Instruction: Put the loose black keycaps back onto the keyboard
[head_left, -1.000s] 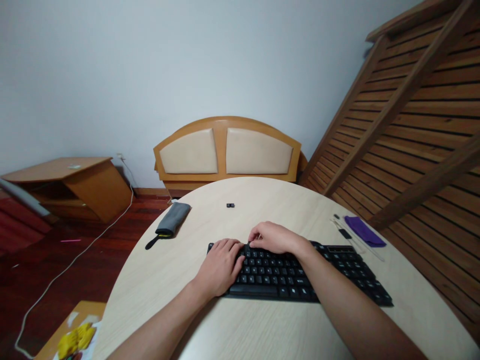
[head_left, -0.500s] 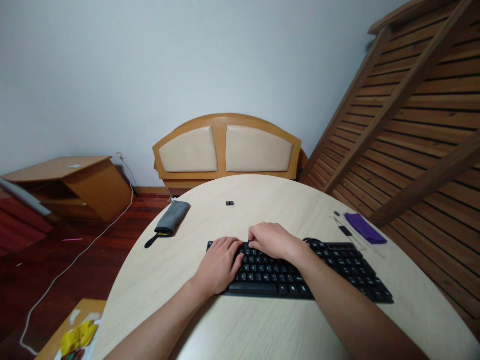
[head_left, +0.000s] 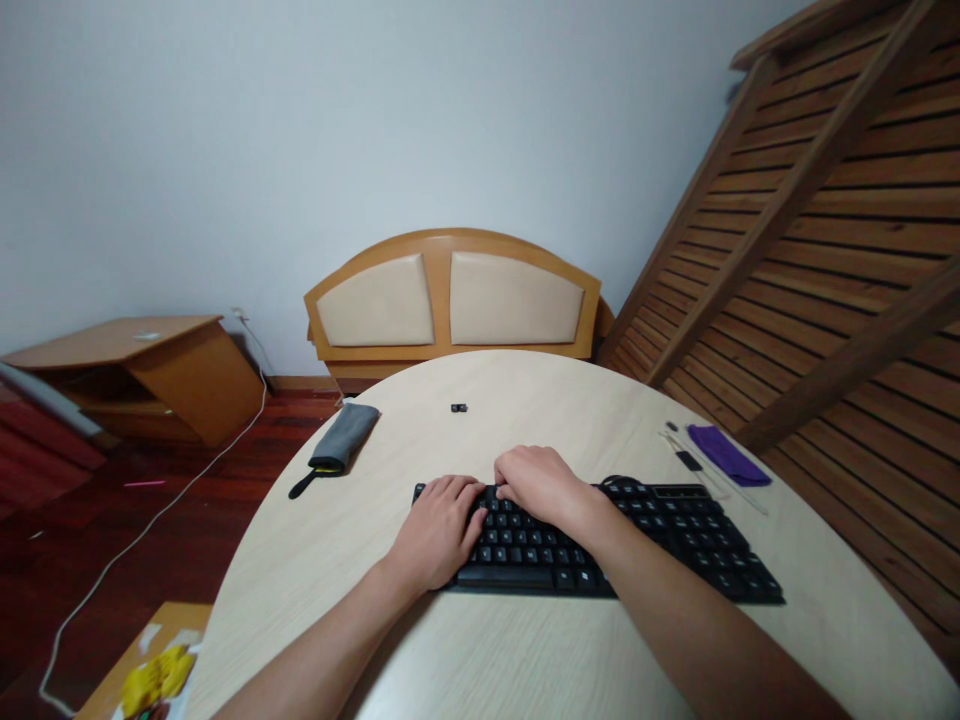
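A black keyboard (head_left: 525, 577) lies on the round pale table, its keys facing up. My left hand (head_left: 441, 530) rests on the keyboard's left end, fingers lying flat over the keys and thumb apart. Beside it, my right hand (head_left: 541, 485) is closed over the upper rows, its fingers curled down and thumb tucked in. The fingertips are at the top row near my left hand; whatever is between them is hidden. Two small black pieces that look like keycaps (head_left: 459, 408) sit beyond the hands.
A grey folded cloth (head_left: 345, 438) with a black loop lies at the table's left edge. On the right are a purple cloth (head_left: 727, 456), a small black piece (head_left: 688, 461) and thin pale sticks. A yellow item (head_left: 157, 680) is on a low surface at lower left.
My right hand has shifted very slightly left over the keys. The whole view has also moved a little; my left hand keeps its place on the keyboard.
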